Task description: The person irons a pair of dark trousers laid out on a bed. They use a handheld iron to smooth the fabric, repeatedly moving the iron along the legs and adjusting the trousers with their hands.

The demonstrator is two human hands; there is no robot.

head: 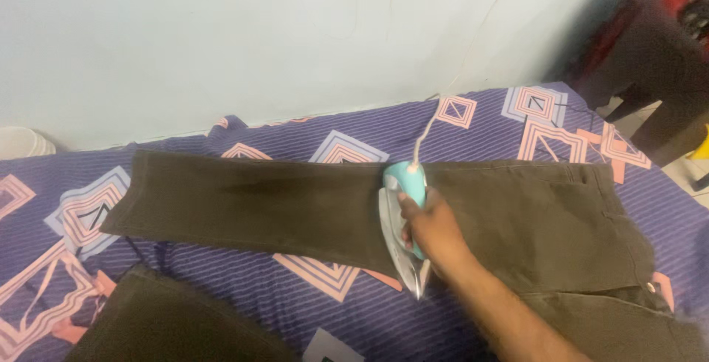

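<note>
Right hand (432, 230) grips turquoise-and-white electric iron (405, 222) firmly, pressing on dark brown trousers (295, 207) spread over purple patterned bedsheet (244, 288).

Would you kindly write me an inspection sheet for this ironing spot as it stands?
Surface: purple striped sheet with pink and white squares.
Job's things: dark trousers lie flat, one leg stretched left; teal and white iron rests on that leg.
Clutter: another dark garment at lower left.
Grippers: right hand grips the iron's handle; left hand not in view.
Cables: white cord runs from the iron towards the wall.
Surroundings: pale wall; dark blurred shapes at upper right.
</note>
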